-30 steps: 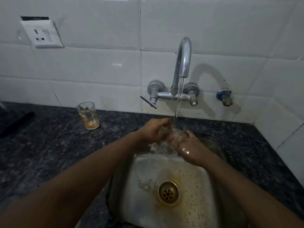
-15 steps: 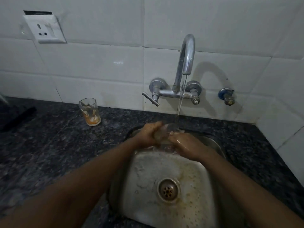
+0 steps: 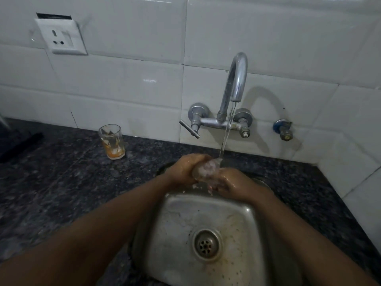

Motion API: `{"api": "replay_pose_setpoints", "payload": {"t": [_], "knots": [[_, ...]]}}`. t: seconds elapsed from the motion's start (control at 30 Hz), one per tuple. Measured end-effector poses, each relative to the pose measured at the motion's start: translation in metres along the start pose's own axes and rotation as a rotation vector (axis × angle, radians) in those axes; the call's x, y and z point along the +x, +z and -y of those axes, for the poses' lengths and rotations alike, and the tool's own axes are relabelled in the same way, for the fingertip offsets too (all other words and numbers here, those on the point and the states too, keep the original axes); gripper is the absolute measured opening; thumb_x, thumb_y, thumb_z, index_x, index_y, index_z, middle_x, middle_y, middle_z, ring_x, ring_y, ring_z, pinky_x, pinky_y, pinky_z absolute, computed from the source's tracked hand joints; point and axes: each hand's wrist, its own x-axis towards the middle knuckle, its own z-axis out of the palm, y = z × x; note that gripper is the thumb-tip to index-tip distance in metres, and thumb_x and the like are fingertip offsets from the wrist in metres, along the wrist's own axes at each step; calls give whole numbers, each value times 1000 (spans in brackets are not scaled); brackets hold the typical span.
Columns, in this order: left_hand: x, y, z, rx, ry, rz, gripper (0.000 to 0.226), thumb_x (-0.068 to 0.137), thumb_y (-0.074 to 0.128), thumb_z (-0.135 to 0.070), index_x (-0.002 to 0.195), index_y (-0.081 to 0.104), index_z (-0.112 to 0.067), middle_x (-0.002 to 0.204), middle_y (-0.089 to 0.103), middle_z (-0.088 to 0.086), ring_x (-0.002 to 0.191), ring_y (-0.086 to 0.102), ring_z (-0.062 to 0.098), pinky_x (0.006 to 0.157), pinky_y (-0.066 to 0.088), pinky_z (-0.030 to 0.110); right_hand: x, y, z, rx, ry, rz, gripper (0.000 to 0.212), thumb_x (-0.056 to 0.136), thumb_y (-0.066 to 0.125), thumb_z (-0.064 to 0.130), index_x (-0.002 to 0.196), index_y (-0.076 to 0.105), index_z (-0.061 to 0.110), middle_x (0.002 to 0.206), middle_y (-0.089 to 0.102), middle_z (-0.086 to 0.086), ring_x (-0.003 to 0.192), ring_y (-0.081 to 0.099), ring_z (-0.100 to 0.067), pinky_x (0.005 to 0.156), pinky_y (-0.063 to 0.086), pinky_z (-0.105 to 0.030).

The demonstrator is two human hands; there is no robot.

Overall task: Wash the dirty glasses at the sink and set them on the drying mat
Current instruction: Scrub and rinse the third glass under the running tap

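Observation:
A clear glass (image 3: 206, 169) lies tilted between both my hands over the back of the steel sink (image 3: 177, 219). Water runs from the chrome tap (image 3: 237, 79) onto its rim. My left hand (image 3: 185, 169) wraps the glass from the left. My right hand (image 3: 233, 183) grips it from the right, fingers at its mouth; both hands are wet. Most of the glass is hidden by my fingers. A second glass (image 3: 112, 141), with orange residue at the bottom, stands upright on the dark granite counter (image 3: 61, 182) to the left, near the wall.
White tiles back the counter, with a wall socket (image 3: 61, 37) at upper left and a small blue-capped valve (image 3: 283, 130) right of the tap. A dark object (image 3: 20, 144) lies at the far left edge. The sink drain (image 3: 206, 245) sits in the basin's middle.
My hands with the glass have shifted slightly back and up under the water stream; the view has tilted downward a little. The dirty glass on the counter has not moved.

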Motion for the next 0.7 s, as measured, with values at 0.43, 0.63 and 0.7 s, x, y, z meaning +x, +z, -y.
{"api": "replay_pose_setpoints", "payload": {"t": [0.43,0.63,0.7], "knots": [[3,9,-11,28,112,160,57,63,79,-11,115,60,4,108,66,23,102,64,35,91,48,38,-7,25,-14,-305,-95,73,51,91,55,31,140,41,29,151,36,4,142,27,-17,118,11,-44],[-8,22,-11,-164,-270,-35,81,59,85,-16,129,45,-6,125,56,13,116,53,27,92,36,20,13,-1,-6,343,90,-202,17,83,68,15,97,67,6,98,71,-8,92,67,-21,83,53,-41],[-10,35,-19,-180,-333,-62,88,60,85,-18,134,38,-9,131,51,12,120,50,26,97,41,29,20,-2,-1,401,149,-296,5,82,69,8,82,64,7,86,68,-5,84,67,-21,76,54,-35]]}}
